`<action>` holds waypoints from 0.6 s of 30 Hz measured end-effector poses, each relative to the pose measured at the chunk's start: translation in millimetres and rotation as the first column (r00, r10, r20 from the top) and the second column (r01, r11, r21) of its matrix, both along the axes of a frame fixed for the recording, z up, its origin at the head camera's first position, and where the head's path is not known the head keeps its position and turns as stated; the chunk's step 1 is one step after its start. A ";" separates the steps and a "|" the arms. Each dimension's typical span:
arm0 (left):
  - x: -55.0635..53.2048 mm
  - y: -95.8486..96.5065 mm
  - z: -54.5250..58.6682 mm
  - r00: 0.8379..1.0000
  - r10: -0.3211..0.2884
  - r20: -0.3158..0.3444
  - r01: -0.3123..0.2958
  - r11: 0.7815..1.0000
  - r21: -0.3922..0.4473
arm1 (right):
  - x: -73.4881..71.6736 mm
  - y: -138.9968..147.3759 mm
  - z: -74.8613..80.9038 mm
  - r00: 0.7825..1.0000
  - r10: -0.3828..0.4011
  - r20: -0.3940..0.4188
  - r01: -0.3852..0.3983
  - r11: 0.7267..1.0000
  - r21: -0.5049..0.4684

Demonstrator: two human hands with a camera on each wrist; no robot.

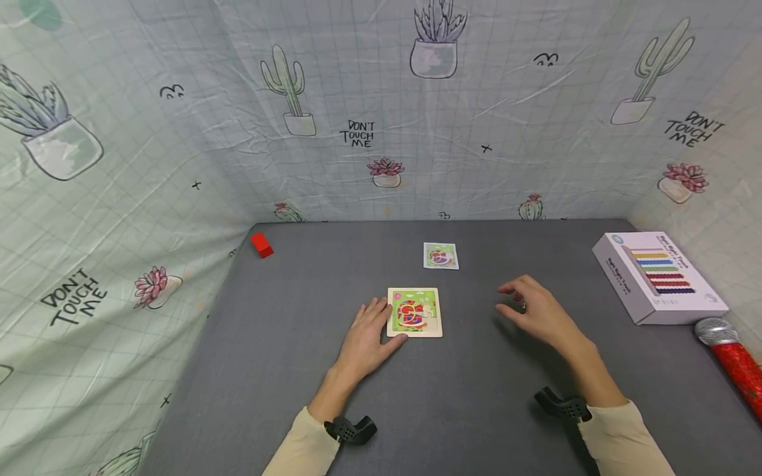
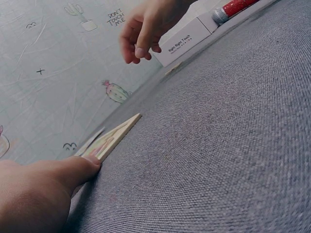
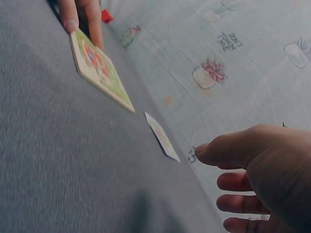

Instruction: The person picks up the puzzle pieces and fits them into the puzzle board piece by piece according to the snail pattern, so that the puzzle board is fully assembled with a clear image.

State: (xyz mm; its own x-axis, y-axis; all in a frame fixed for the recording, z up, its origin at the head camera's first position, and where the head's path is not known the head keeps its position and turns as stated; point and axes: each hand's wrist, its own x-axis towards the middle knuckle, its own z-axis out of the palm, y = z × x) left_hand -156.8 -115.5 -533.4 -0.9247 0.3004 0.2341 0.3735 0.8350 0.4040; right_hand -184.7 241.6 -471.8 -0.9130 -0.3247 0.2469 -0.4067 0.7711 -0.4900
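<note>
A square wooden puzzle board (image 1: 432,330) with a bright red picture on green lies flat on the grey table. At its near-left corner, my left hand (image 1: 366,344) holds it, with the thumb along the near edge and the fingers at the left edge. My right hand (image 1: 538,314) hovers to the right of the board, fingers loosely bent and thumb apart, holding nothing. In the left wrist view a small flat wooden piece (image 2: 173,68) lies on the table beyond the board, below the right hand. From the head camera that hand mostly hides it.
Behind the board lies a printed picture card (image 1: 441,256). A red block (image 1: 262,245) sits at the far left. To the right stand a white box (image 1: 661,277) and a red microphone (image 1: 735,363). A printed curtain (image 1: 357,178) encloses the table's back and sides.
</note>
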 end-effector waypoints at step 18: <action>-0.7 -0.6 -2.2 1.000 0.006 0.010 -0.006 1.000 0.004 | 3.8 47.4 -14.8 0.995 -0.098 -0.016 0.098 0.995 0.011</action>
State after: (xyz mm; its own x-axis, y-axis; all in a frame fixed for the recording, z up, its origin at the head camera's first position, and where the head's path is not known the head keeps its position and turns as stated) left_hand -157.4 -116.1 -535.6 -0.9288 0.2938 0.2257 0.3643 0.8356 0.4112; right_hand -180.9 289.0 -486.7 -0.9369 -0.2368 0.2573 -0.3360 0.8135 -0.4747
